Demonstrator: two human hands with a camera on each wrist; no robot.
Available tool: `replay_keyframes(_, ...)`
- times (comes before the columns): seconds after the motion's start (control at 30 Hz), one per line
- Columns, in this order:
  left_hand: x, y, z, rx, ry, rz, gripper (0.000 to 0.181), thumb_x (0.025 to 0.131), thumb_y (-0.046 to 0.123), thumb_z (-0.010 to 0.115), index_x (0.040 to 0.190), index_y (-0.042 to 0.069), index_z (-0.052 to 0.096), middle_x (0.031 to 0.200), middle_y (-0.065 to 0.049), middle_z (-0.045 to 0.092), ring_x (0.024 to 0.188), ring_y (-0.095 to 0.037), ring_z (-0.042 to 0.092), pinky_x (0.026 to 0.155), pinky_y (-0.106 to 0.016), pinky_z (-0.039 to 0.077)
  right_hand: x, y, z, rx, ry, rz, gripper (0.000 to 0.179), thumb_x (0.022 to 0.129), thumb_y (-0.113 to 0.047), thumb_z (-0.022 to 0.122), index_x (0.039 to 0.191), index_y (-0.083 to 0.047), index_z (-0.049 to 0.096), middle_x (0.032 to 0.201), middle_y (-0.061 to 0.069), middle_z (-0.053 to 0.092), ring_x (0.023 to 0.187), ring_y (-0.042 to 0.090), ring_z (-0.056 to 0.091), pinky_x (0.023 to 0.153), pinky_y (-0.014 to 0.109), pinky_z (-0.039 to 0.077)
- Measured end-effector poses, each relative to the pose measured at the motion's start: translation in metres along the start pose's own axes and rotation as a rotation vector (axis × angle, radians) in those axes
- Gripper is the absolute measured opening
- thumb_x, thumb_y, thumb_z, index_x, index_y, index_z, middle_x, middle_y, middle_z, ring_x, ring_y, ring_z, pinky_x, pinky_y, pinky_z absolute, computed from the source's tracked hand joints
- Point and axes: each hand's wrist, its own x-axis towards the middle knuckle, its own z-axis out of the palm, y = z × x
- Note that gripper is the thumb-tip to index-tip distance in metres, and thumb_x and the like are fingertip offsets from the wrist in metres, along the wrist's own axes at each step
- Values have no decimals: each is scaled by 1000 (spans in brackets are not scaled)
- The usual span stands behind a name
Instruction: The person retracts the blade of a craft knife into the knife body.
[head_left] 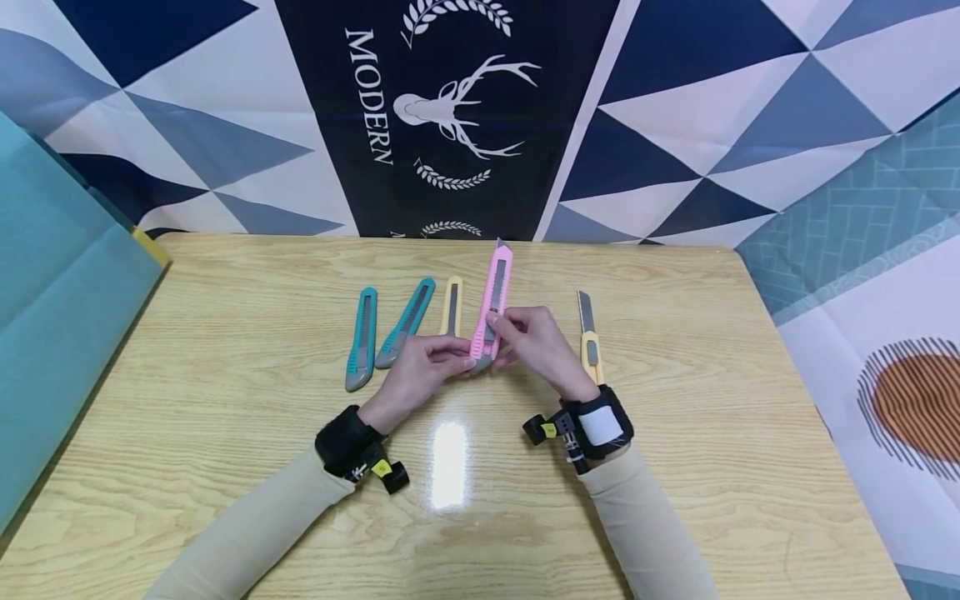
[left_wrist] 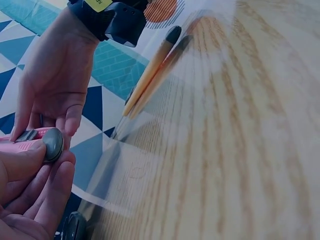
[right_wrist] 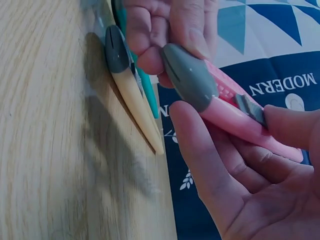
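Observation:
Both hands hold a pink utility knife [head_left: 498,287] up over the table, blade end pointing away, with a small tip of blade showing. My left hand [head_left: 420,367] pinches its grey end cap [right_wrist: 192,77] between thumb and fingers. The right hand [head_left: 536,337] grips the body, its thumb on the grey slider [right_wrist: 250,109] in the right wrist view. Left of the hands lie two teal utility knives [head_left: 362,342] and a yellow utility knife [head_left: 447,310], its lower end hidden by the left hand. To the right is another yellow utility knife [head_left: 591,348] with its blade extended.
The wooden table [head_left: 480,533] ends at a patterned cloth backdrop [head_left: 247,158] at the back. A light-blue panel [head_left: 67,317] stands along the left edge. Each wrist wears a black strap [head_left: 345,440] with a small camera.

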Motion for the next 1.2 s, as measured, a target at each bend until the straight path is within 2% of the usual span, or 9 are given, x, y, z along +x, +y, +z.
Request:
replay_keyframes(0.2, 0, 0, 1, 8, 3, 14, 17, 85, 5, 67, 102, 4, 69, 93, -11, 70, 78, -17, 66, 71, -31, 57, 0, 0, -2, 0, 5, -25, 23, 96, -12, 53, 93, 6, 66, 84, 21, 66, 62, 27, 65, 56, 39, 59)
replay_keyframes(0.47, 0, 0, 1, -3, 7, 12, 18, 84, 5, 67, 102, 3, 69, 95, -12, 70, 78, -17, 66, 72, -31, 57, -2, -3, -2, 47, 0, -41, 18, 93, -4, 55, 95, 11, 64, 85, 27, 65, 64, 36, 63, 62, 55, 55)
replay_keyframes(0.77, 1, 0, -1, 10, 18, 2, 17, 84, 6, 68, 100, 5, 69, 95, -10, 69, 78, -16, 66, 71, -30, 57, -3, -4, 1, -16, 15, -46, 14, 91, -5, 58, 98, 5, 65, 83, 17, 68, 65, 23, 65, 59, 43, 58)
replay_keyframes(0.93, 1, 0, -2, -2, 19, 17, 17, 84, 5, 68, 101, 4, 69, 95, -11, 69, 78, -17, 66, 72, -31, 57, -1, -2, 2, -15, 16, -41, 16, 92, -9, 57, 98, 5, 64, 84, 18, 67, 65, 25, 64, 59, 42, 59)
replay_keyframes(1.2, 1, -2, -2, 7, 22, 37, 17, 84, 5, 68, 101, 4, 69, 94, -11, 70, 78, -17, 66, 72, -32, 57, 0, 0, 2, -42, 13, 33, 23, 96, -18, 52, 91, 0, 67, 78, 16, 66, 61, 30, 64, 58, 46, 58)
